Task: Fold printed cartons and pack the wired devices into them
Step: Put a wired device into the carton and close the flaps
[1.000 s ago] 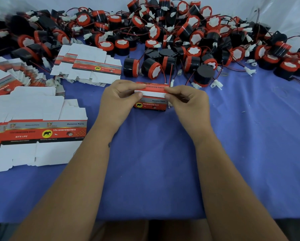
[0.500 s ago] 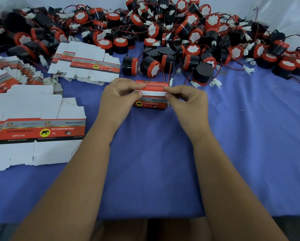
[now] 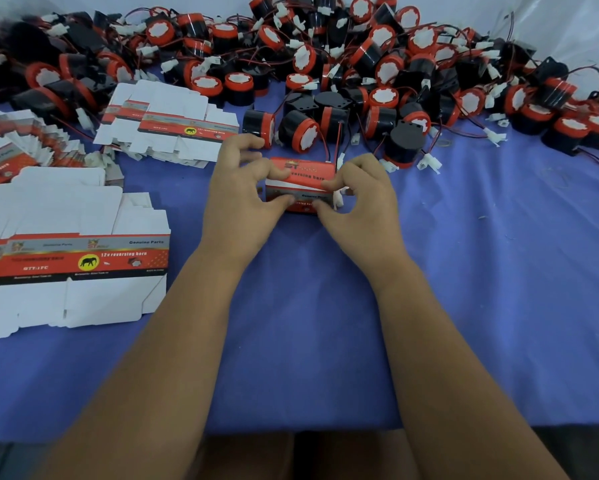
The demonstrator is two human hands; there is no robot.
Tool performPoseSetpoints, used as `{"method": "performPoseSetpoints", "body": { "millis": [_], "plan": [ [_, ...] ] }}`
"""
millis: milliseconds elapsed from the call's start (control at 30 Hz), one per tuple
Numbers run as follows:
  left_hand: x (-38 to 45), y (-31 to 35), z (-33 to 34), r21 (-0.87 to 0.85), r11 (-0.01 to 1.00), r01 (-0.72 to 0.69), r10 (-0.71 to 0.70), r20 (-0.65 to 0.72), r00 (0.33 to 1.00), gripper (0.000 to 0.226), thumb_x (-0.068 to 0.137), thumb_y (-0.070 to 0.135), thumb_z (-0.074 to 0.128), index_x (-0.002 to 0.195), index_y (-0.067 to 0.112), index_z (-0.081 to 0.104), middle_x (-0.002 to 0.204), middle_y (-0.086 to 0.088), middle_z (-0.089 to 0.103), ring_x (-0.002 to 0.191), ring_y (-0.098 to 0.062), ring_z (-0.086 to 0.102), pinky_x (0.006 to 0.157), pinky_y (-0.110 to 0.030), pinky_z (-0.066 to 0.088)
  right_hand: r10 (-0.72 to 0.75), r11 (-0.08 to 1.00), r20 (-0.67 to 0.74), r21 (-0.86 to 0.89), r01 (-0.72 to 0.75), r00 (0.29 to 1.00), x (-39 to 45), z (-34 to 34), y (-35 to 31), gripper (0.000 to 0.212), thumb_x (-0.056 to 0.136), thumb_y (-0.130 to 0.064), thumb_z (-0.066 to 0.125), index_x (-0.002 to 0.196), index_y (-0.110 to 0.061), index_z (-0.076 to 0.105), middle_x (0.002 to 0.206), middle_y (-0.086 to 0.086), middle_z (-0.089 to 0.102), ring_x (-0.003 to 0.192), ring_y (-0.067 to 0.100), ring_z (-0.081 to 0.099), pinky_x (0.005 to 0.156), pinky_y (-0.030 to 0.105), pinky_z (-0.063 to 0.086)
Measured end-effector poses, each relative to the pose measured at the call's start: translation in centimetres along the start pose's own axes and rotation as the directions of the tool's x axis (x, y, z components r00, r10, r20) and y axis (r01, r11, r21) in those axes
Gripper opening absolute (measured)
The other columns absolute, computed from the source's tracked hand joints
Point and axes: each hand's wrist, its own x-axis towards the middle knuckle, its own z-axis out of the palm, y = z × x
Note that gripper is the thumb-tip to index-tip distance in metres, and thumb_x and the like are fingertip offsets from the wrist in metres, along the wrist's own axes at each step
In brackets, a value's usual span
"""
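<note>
Red printed carton sat on the blue tablecloth, just in front of the pile of reversing horns, long axis left-right. Left hand pinched its left end, right hand its right end, fingers curled round it. Carton lay between both hands, equally near. White connector poked out beside right fingers. Flat cartons lay left of it.

One red printed carton is gripped by the left hand and right hand over the blue worktop. Flat cartons are stacked left; wired devices are heaped behind.
</note>
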Motion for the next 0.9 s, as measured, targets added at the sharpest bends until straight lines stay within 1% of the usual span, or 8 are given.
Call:
{"method": "performPoseSetpoints", "body": {
  "millis": [133,300,367,533,633,700,800,900],
  "plan": [
    [0.2,0.0,0.0,0.168,0.983,-0.071,0.082,-0.062,0.995,0.024,0.071,0.017,0.086,0.091,0.006,0.076,0.107,-0.009,0.064,0.106,-0.030,0.052,0.089,-0.004,0.028,-0.141,0.969,0.054,-0.196,0.149,0.989,-0.1,0.5,-0.3,0.033,0.074,-0.006,0.074,0.106,-0.005,0.068,0.115,0.007,0.062,0.107,0.028,0.053,0.095,0.035,0.043],
    [0.3,0.0,0.2,0.181,0.983,-0.037,0.044,-0.032,0.999,0.019,0.074,0.019,0.083,0.089,0.009,0.078,0.087,-0.006,0.059,0.088,-0.021,0.047,0.080,-0.040,0.043,-0.039,0.989,0.056,-0.142,0.046,0.998,0.2,0.7,-0.5,0.028,0.080,-0.007,0.070,0.108,-0.011,0.073,0.107,0.003,0.068,0.105,0.025,0.058,0.095,0.046,0.044],
    [0.3,-0.2,0.2,0.176,0.984,-0.022,0.027,-0.021,0.999,0.018,0.075,0.020,0.083,0.089,0.009,0.078,0.084,-0.003,0.054,0.086,-0.017,0.045,0.077,-0.039,0.043,-0.016,0.989,0.050,-0.143,0.023,0.999,0.3,0.9,-0.7,0.024,0.081,-0.008,0.068,0.104,-0.011,0.073,0.103,0.001,0.067,0.101,0.025,0.056,0.091,0.046,0.045],
    [0.0,0.0,0.3,-0.024,0.994,0.104,-0.104,0.009,0.995,0.009,0.088,0.020,0.069,0.095,0.014,0.071,0.107,0.007,0.046,0.091,0.009,0.048,0.076,-0.004,0.039,-0.048,0.967,0.075,-0.246,0.065,0.996,0.1,1.4,-0.9,0.017,0.083,-0.006,0.061,0.097,-0.007,0.070,0.099,0.003,0.064,0.095,0.027,0.051,0.083,0.044,0.044],
    [0.1,0.0,0.3,-0.148,0.957,0.251,-0.238,0.102,0.966,0.028,0.091,0.017,0.063,0.119,0.024,0.059,0.120,0.013,0.048,0.100,0.015,0.050,0.079,-0.005,0.044,-0.020,0.998,0.070,-0.055,0.024,0.997,-0.2,1.0,-0.7,0.017,0.080,-0.004,0.066,0.097,-0.006,0.070,0.103,0.003,0.063,0.100,0.028,0.051,0.088,0.021,0.039],
    [0.3,0.1,0.1,-0.263,0.908,0.327,-0.289,0.173,0.942,0.036,0.092,0.011,0.058,0.123,0.028,0.054,0.118,0.014,0.056,0.099,0.020,0.052,0.074,-0.003,0.045,0.023,0.999,0.074,0.040,-0.026,0.997,-0.2,0.6,-0.6,0.031,0.079,-0.008,0.071,0.110,-0.011,0.068,0.118,0.002,0.060,0.114,0.025,0.049,0.097,0.011,0.031],
    [0.5,0.3,0.1,-0.379,0.855,0.353,-0.294,0.206,0.933,0.039,0.093,0.003,0.051,0.120,0.030,0.057,0.121,0.011,0.061,0.113,0.002,0.057,0.081,-0.014,0.050,0.025,1.000,0.174,0.004,-0.026,0.984,-0.1,0.6,-0.6,0.062,0.078,-0.017,0.073,0.137,-0.019,0.054,0.138,0.000,0.051,0.129,0.018,0.039,0.112,0.028,0.028],
    [0.5,0.4,0.1,-0.456,0.821,0.343,-0.282,0.198,0.939,0.047,0.093,0.000,0.049,0.124,0.035,0.055,0.129,0.008,0.061,0.120,-0.002,0.056,0.093,-0.019,0.049,0.010,0.999,0.134,0.050,-0.017,0.991,-0.1,0.8,-0.7,0.055,0.075,-0.018,0.076,0.128,-0.020,0.061,0.121,-0.003,0.059,0.115,0.017,0.050,0.102,0.033,0.041]
  ]
}}
